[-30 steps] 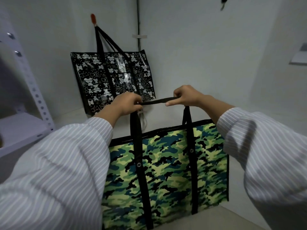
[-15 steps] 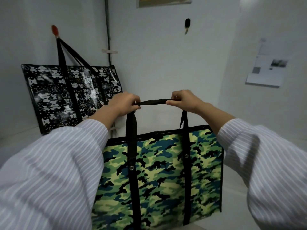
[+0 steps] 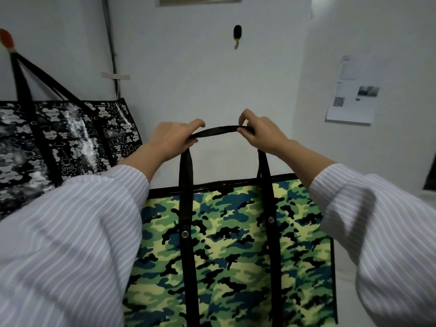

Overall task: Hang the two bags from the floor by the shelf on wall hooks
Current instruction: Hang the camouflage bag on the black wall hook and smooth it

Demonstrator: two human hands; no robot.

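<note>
White walls (image 3: 200, 90) carry two hooks. Below the black hook (image 3: 237, 34), left hand (image 3: 173, 138) and right hand (image 3: 259, 132) grip one camouflage bag (image 3: 231, 251) by its strap (image 3: 217, 131); left of it, one black printed bag (image 3: 70, 138) hangs.

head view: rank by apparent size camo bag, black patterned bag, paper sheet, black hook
1. camo bag (nearest, so real size unsure)
2. black patterned bag, partly hidden
3. paper sheet
4. black hook

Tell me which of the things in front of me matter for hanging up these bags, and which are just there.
Part of the job: camouflage bag; strap handle, held by left hand and right hand; free black wall hook; black patterned bag on orange hook.
Just there: paper sheet on right wall; wall cable; taped label.
</note>
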